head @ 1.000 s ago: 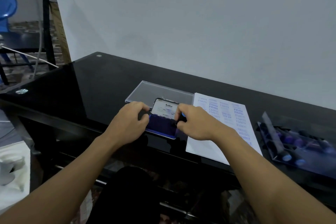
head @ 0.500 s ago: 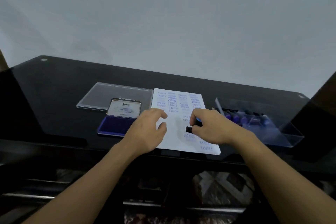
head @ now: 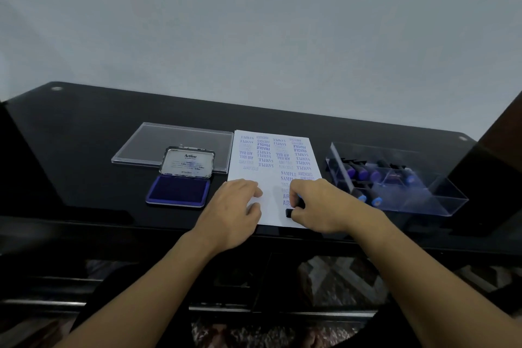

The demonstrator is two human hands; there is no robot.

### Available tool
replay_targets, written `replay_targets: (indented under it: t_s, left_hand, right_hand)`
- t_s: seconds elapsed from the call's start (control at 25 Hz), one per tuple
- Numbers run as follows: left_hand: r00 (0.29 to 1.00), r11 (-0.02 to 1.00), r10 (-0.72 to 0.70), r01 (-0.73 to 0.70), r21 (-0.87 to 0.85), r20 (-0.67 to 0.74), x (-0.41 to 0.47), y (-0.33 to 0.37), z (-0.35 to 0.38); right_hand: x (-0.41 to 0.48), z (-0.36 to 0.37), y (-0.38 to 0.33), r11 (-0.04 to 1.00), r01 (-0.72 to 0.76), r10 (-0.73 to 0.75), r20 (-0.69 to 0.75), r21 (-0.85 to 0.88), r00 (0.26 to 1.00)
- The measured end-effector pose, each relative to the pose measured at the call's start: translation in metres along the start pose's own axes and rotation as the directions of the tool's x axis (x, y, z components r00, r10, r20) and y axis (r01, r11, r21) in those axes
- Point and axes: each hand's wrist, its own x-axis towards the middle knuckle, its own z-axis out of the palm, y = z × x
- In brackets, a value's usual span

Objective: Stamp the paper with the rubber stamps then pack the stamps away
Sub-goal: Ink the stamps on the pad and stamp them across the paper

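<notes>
A white paper covered with several blue stamp prints lies in the middle of the black table. My right hand grips a black rubber stamp with a blue top and presses it on the paper's lower part. My left hand rests flat on the paper's lower left corner, fingers loosely spread, holding nothing. An open blue ink pad with its lid raised sits left of the paper. A clear plastic box at the right holds several more stamps.
The box's clear lid lies flat behind the ink pad. The black glass table runs along a pale wall. Its front edge lies just below my hands. A dark upright object stands at the far right.
My hands left the ink pad and moved right onto the paper. The right hand carried the stamp down to the sheet's lower part, and the view swung right.
</notes>
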Motion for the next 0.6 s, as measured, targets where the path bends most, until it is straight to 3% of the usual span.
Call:
replay_targets:
  t_s: [0.6]
  left_hand:
    - [1.0,1.0,0.02,-0.019,0.02,-0.013,-0.002,0.005,-0.002]
  right_hand:
    - [0.0,0.018,0.006,0.997,-0.01,0.016,-0.095,0.072,0.995]
